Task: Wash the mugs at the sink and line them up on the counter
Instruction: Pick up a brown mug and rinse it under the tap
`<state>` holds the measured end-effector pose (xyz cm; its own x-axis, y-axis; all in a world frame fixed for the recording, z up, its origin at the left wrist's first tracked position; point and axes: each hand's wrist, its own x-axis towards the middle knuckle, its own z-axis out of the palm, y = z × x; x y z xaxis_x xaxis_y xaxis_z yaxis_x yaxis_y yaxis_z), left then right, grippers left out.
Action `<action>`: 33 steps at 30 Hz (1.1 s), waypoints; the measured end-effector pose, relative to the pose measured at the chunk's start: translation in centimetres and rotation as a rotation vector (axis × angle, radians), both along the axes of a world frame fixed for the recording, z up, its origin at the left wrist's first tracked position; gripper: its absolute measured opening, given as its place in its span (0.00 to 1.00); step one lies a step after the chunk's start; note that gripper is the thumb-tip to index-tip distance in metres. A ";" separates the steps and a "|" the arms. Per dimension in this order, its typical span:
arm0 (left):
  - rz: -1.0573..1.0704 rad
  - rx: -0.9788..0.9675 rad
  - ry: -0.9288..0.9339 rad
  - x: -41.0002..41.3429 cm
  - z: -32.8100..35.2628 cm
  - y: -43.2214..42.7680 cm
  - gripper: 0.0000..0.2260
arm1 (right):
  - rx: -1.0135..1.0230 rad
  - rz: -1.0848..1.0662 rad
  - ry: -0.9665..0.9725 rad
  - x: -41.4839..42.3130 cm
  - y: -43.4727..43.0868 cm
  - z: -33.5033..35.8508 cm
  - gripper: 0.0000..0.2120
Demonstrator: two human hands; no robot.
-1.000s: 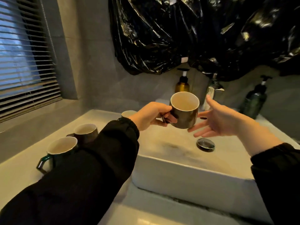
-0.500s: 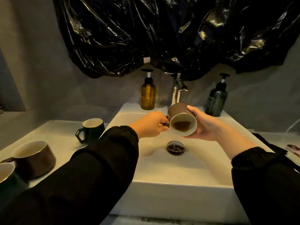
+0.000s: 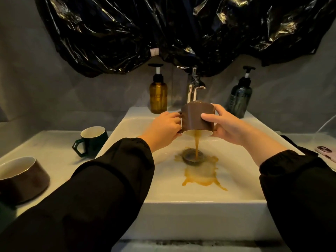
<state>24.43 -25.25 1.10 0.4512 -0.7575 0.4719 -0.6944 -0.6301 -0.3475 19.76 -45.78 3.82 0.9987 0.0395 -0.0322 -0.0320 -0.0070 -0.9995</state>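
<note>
Black plastic sheeting [image 3: 163, 33] hangs over the grey wall behind a white rectangular sink [image 3: 200, 202], with a chrome faucet [image 3: 192, 90] at the back between an amber pump bottle [image 3: 158, 95] and a dark pump bottle [image 3: 240, 99].

You hold the brown mug [image 3: 197, 115] over the middle of the basin, tipped nearly mouth-down. A stream of brown liquid [image 3: 196, 144] falls from its rim onto the drain stopper [image 3: 192, 158] and spreads in a puddle around it. Your left hand [image 3: 163, 130] is closed on the handle side of the mug. Your right hand [image 3: 229, 124] wraps the body, thumb laid across the near wall and fingers behind.

The mug looks like glazed ceramic, so it is probably stiff, fairly weighty and breakable against the hard basin. Once wet or soapy, the smooth wall will likely turn slippery. The handle is your surest hold, and the second hand cupping the body should steady it during rinsing.

On the counter [image 3: 45, 151] to your left, a dark green mug [image 3: 92, 140] stands upright beside the basin. A second brown mug [image 3: 23, 179] sits nearer you at the frame edge. A phone [image 3: 327, 153] lies on the right side.
</note>
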 end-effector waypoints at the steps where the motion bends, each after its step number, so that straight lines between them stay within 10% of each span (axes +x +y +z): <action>1: 0.005 0.013 -0.038 0.0 0.1 0.1 0.12 | 0.003 0.013 -0.028 -0.1 0.0 0.1 0.28; 15: -0.015 -0.049 -0.218 -1.0 0.4 0.0 0.08 | -0.058 0.057 -0.134 -1.1 -0.6 1.1 0.27; 21: 0.023 -0.389 0.517 -3.4 0.7 -1.3 0.09 | 0.000 0.001 0.331 -0.4 -1.7 0.1 0.33; 33: -0.001 -1.422 1.294 -2.8 4.1 -1.6 0.18 | -0.428 -0.168 0.267 0.1 0.6 2.2 0.37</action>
